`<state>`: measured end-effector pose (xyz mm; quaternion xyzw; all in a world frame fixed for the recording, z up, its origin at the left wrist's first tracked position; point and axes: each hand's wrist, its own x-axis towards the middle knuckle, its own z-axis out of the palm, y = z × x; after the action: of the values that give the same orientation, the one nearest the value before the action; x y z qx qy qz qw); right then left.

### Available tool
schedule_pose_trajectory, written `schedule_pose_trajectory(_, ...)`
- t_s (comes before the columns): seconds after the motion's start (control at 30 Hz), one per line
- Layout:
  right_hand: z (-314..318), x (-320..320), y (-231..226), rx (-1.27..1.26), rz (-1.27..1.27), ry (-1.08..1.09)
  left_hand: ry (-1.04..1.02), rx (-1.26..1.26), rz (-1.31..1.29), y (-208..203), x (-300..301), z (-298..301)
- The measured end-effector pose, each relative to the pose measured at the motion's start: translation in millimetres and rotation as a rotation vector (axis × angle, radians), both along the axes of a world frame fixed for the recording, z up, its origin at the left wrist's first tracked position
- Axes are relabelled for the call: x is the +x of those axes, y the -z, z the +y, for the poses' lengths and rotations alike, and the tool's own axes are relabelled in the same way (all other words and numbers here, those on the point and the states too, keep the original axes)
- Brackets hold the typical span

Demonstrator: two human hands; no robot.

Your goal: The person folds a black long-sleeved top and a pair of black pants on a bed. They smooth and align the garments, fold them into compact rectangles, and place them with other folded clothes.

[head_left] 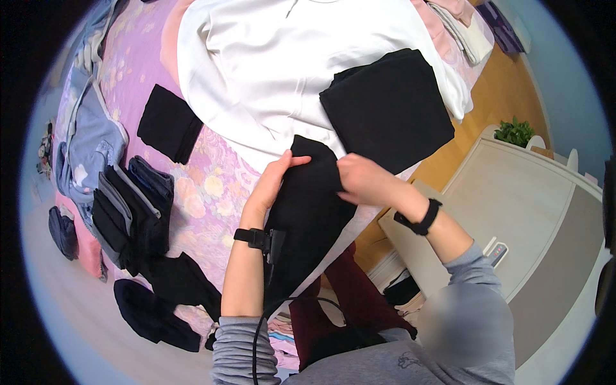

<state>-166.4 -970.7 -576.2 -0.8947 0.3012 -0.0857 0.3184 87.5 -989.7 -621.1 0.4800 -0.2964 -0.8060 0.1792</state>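
Nearest the camera is the wearer's grey top [359, 367], its sleeves pushed back from both wrists. The left forearm rises almost straight; the left hand [268, 184] lies at the left edge of a black garment [309, 200], partly open, one digit extended across the cloth. Its grip cannot be determined. The right forearm slants inward; the right hand [367, 181], blurred, has its fingers curled closed on the garment's right edge. The garment is between the hands and runs down toward the wearer.

Count: black wrist straps [423, 227], two, one per arm. White sweatshirt [276, 70], one, spread beyond both hands. Large folded black cloth [391, 106], one, just beyond the right hand. Small folded black cloth [170, 125], one, beyond and left of the left hand. Dark clothes stack [131, 215], one, left of the left hand; pieces not reliably countable. Green plant [514, 131], one, well right of the right hand.
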Motion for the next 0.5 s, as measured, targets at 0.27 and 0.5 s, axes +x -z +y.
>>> schedule_pose_trajectory(0.27,71,11,-47,-0.044,0.025,0.050,0.068,-0.487,-0.408,22,2,-9)
schedule_pose_trajectory(0.5,68,-6,-41,0.129,-0.128,0.288,0.317,-0.809,-0.266,-49,12,7)
